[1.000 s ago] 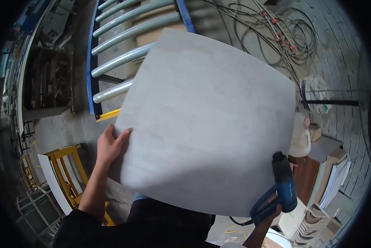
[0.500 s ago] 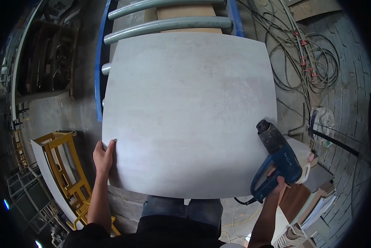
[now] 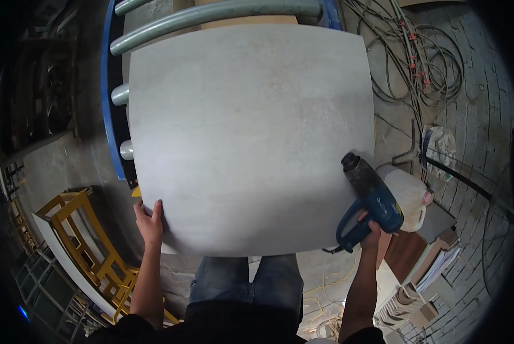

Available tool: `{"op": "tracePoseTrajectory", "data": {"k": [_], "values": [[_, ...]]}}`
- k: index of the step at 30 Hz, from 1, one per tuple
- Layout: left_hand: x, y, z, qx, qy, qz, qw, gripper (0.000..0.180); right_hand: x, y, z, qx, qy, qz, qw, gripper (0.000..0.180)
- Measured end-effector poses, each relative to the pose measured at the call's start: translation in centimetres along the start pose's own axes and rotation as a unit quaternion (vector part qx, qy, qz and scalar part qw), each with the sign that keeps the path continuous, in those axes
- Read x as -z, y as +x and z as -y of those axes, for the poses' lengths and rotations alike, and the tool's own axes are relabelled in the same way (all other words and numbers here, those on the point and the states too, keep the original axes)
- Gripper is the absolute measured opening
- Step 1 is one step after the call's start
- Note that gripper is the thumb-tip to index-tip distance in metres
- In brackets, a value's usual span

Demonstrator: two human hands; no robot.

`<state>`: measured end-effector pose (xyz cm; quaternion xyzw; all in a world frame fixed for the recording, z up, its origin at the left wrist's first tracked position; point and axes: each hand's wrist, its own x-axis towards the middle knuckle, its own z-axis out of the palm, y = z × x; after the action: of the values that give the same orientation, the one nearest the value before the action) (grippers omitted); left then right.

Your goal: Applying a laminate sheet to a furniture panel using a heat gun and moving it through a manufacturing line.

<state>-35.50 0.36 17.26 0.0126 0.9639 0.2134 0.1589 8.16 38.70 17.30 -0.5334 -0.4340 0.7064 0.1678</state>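
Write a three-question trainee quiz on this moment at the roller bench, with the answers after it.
1. True or false: the left hand grips the near left corner of the large grey tile.
2. What does the right hand hold? A) a hammer B) a blue heat gun C) a paintbrush
3. Fill in: the tile lies on grey ______ in a blue frame.

Key: 1 true; 2 B; 3 rollers.
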Motion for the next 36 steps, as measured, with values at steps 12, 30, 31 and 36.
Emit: {"op": "tracePoseTrajectory", "data": {"k": [12,30,31,36], "values": [[-4.5,2.8,1.8,0.021,-0.005,-0.075,0.997,0.087,0.9,1.7,-2.6,0.136,0.008,-0.021,0.99,0.024],[-0.3,5.0,3.2,-0.5,0.363,-0.016,0.786,0.052,1.0,-27.1,-26.1,0.116,-0.509,-0.176,0.835,0.053],[-0.1,5.8,3.0,-0.522,0.339,0.007,0.783,0.05,0.5,-25.7,-26.4,0.12,-0.465,-0.197,0.855,0.053],[0.4,4.8,0.5,-0.444,0.296,0.104,0.839,0.06,0.1,-20.5,-25.6,0.175,-0.483,-0.272,0.813,0.051]]}}
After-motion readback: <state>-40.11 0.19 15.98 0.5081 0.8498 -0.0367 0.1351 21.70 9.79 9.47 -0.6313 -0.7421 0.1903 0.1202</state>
